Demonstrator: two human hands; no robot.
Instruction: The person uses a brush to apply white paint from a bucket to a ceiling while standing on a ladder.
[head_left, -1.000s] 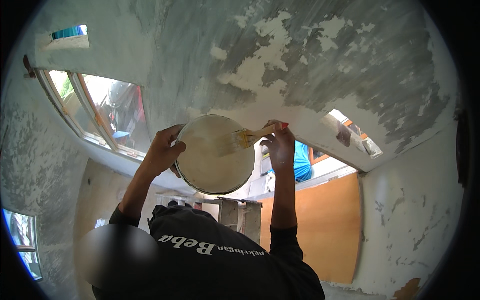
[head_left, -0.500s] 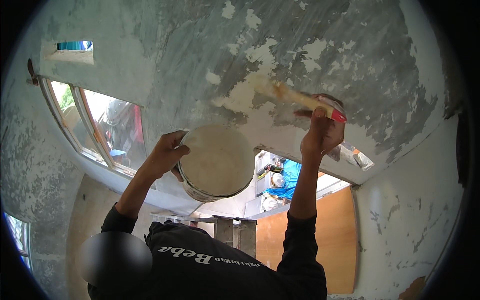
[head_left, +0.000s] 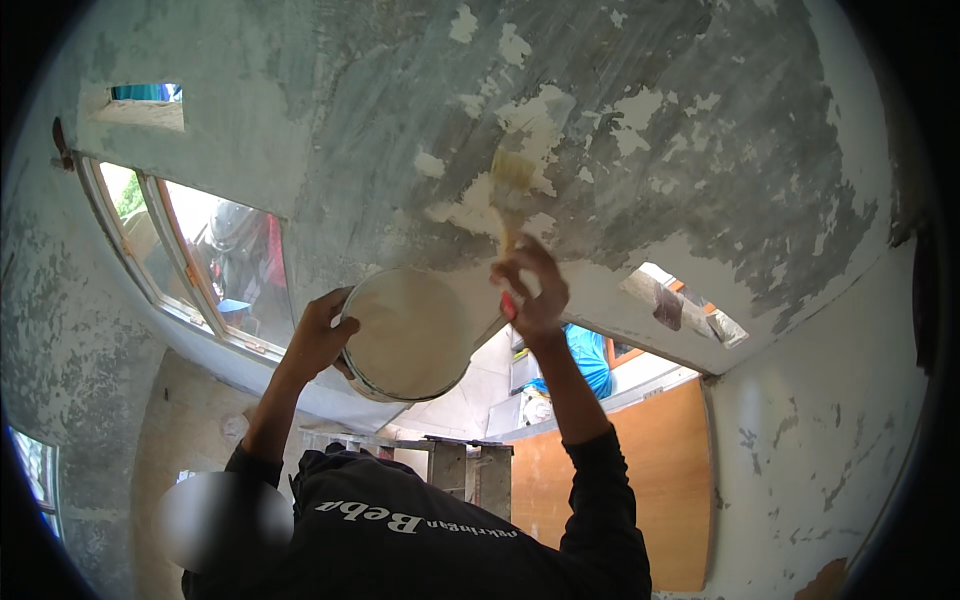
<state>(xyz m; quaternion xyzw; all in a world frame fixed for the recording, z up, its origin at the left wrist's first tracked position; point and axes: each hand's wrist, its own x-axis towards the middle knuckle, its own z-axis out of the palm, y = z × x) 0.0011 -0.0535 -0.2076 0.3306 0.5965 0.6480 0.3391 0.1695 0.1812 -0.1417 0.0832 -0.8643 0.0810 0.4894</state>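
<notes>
My left hand [head_left: 322, 335] grips the rim of a round bucket [head_left: 365, 388], thumb over the edge and fingers beneath. Pale, creamy liquid [head_left: 412, 335] shows inside it. To the right of the bucket, my right hand [head_left: 535, 290] is closed around the handle of a paintbrush [head_left: 513, 180], its red handle end showing below the fingers. The wide, light bristles point up in front of the patchy grey wall [head_left: 400, 120]; whether they touch it I cannot tell. Motion blurs the brush and the right fingers a little.
At left is a wood-framed window [head_left: 190, 250], with a small wall opening [head_left: 140, 105] above it. Below my hands stand wooden planks [head_left: 460, 470] and an orange-brown door panel [head_left: 620, 490]. A blue tarp [head_left: 590, 365] lies beyond the doorway. Another slot [head_left: 685, 300] pierces the wall at right.
My right hand has moved left and down, toward the bucket, and the brush has swung from slanting left to pointing upward. The bucket has shifted slightly left and lower with my left hand.
</notes>
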